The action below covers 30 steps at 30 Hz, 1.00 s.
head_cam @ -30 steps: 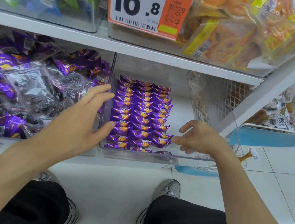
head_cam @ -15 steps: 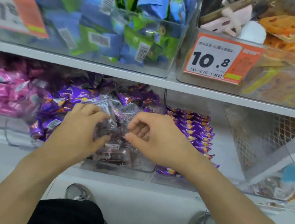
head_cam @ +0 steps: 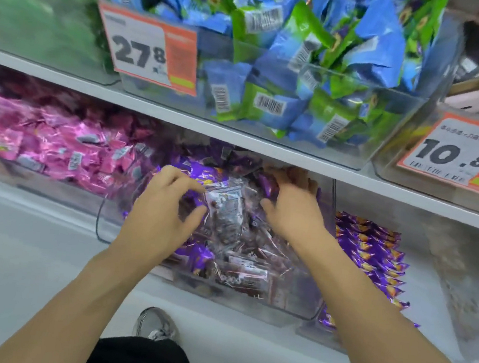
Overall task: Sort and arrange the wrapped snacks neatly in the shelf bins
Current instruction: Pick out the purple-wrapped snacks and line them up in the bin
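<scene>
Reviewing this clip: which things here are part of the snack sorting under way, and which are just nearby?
In the job:
left hand
right hand
clear-wrapped dark snack packet between them
clear plastic bin of mixed purple and clear packets

Just nearby:
pink foil packets
blue and green packets
neat rows of purple packets
orange-and-white 27.8 price tag

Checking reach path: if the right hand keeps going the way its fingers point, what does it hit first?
Probably the purple-wrapped snacks heaped at the back of the clear bin; the right hand points up and back into them. Blur leaves depth unclear.
</scene>
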Motion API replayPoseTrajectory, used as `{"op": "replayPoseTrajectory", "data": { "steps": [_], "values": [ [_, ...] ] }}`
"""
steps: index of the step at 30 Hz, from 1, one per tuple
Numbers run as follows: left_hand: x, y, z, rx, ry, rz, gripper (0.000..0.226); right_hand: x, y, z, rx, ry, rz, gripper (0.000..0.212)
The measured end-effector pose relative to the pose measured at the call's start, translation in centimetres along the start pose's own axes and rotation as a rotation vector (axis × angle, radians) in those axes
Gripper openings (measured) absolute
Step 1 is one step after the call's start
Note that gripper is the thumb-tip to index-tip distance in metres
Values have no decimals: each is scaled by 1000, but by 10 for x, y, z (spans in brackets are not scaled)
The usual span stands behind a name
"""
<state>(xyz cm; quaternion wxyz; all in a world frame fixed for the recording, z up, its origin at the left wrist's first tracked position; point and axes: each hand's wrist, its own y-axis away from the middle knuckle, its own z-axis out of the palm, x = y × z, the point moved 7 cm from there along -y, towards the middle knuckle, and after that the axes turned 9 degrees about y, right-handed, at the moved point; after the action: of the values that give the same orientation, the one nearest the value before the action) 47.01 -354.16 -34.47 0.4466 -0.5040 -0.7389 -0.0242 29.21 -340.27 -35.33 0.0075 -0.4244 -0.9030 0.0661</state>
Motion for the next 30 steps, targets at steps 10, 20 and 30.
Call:
{"op": "replayPoseTrajectory", "data": {
  "steps": [10,20,30],
  "values": [
    [-7,-23,19,-58,-187,131,55,-18,44,-16,-80,-484,-92,28],
    [5,-27,16,-19,-270,-73,28,7,111,-54,-221,-1107,40,43],
    [80,9,6,172,482,-173,13,67,140,-59,-162,-1370,166,51]
  ]
}}
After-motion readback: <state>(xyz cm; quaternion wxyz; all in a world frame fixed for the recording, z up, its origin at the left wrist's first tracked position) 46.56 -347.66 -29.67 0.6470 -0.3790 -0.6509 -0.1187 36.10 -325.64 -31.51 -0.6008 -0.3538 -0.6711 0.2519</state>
